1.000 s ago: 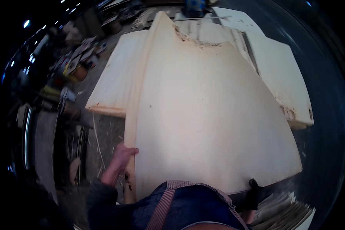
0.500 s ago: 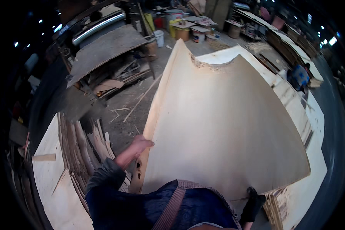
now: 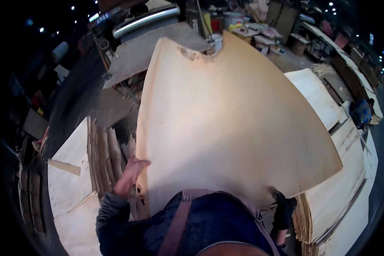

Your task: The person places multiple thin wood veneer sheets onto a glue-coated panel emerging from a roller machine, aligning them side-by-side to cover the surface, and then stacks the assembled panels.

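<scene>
A large, thin, pale wood veneer sheet point(image 3: 226, 123) spans the space in front of my body, bowed, with a ragged notch in its far edge. Bare, my left hand point(image 3: 134, 168) grips its left edge, thumb on top and fingers underneath. Small dark knot holes mark that edge just below the hand. In a dark glove, my right hand point(image 3: 284, 207) pinches the near edge toward the right corner; its fingers are partly hidden by the sheet.
Veneer stacks stand on my left point(image 3: 70, 183) and on my right point(image 3: 337, 170). Behind the sheet is a worn table point(image 3: 128, 62) beside a machine with a shiny roller point(image 3: 147, 21). Buckets and clutter fill the back. A blue patterned bundle point(image 3: 361, 113) lies at far right.
The veneer sheet has swung to the left over the floor, its far end now in front of the worn table. Both hands keep their hold. My view has turned somewhat left.
</scene>
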A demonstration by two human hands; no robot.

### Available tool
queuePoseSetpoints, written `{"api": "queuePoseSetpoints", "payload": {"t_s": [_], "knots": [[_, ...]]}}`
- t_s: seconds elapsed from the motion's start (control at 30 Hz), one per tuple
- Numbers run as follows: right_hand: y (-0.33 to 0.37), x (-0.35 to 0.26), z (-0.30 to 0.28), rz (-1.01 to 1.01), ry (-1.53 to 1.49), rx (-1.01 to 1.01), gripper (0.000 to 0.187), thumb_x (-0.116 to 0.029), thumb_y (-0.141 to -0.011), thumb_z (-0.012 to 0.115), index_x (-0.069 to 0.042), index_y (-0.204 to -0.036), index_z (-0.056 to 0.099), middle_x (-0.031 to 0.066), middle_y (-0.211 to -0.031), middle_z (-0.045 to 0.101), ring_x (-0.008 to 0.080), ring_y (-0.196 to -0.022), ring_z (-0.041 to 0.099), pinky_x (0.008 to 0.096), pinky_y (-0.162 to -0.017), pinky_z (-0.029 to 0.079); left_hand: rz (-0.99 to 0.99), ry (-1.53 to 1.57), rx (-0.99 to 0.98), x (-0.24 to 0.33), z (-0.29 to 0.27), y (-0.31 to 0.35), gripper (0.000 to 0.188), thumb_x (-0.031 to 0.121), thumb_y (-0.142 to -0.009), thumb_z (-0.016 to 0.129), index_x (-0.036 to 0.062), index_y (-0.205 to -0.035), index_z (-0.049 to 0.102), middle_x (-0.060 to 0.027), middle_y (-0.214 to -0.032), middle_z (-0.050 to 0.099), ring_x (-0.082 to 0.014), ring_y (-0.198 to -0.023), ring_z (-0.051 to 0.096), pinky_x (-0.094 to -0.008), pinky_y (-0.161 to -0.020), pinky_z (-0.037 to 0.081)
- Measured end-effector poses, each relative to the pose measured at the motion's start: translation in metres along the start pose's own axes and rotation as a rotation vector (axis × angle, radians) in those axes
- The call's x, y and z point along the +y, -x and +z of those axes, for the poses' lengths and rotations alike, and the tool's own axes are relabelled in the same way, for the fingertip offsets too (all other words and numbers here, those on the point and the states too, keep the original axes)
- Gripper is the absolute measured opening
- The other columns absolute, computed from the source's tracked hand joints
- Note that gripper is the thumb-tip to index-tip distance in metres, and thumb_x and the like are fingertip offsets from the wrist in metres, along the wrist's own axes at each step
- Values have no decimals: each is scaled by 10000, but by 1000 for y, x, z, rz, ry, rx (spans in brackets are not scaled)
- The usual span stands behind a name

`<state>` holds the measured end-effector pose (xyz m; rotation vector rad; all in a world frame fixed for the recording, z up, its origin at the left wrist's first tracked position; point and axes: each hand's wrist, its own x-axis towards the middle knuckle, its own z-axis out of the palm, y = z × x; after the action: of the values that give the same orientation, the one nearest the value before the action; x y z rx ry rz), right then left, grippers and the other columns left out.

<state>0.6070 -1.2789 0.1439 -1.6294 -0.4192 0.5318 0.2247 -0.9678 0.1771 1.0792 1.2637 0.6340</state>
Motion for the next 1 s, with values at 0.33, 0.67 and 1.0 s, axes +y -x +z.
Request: {"api": "queuePoseSetpoints", "payload": {"t_s": [0.33, 0.67, 1.0], "knots": [[3, -1, 7, -379, 662, -125, 138, -119, -738, 589, 6, -712, 640, 29, -660, 607, 132, -611, 562, 252, -567, 436, -30, -285, 88, 34, 5, 36, 298, 28, -720, 573, -63, -1004, 559, -103, -830, 599, -134, -729, 556, -259, -649, 462], [44, 6, -19, -243, 173, 363, 106, -48, -752, 573, -19, -789, 668, 119, -626, 601, 227, -480, 507, 333, -461, 403, 89, -86, 7, 12, 32, 52, 281, -8, -729, 553, -82, -1000, 554, -96, -847, 602, -152, -726, 568, -267, -655, 464], [26, 7, -43, -321, 204, 113, 130, -67, -741, 577, -2, -827, 650, 85, -719, 619, 193, -607, 555, 297, -554, 435, 220, -55, 52, -6, 32, 54, 347, 6, -723, 553, -68, -1060, 525, -113, -919, 596, -195, -794, 586, -289, -710, 476]]}}
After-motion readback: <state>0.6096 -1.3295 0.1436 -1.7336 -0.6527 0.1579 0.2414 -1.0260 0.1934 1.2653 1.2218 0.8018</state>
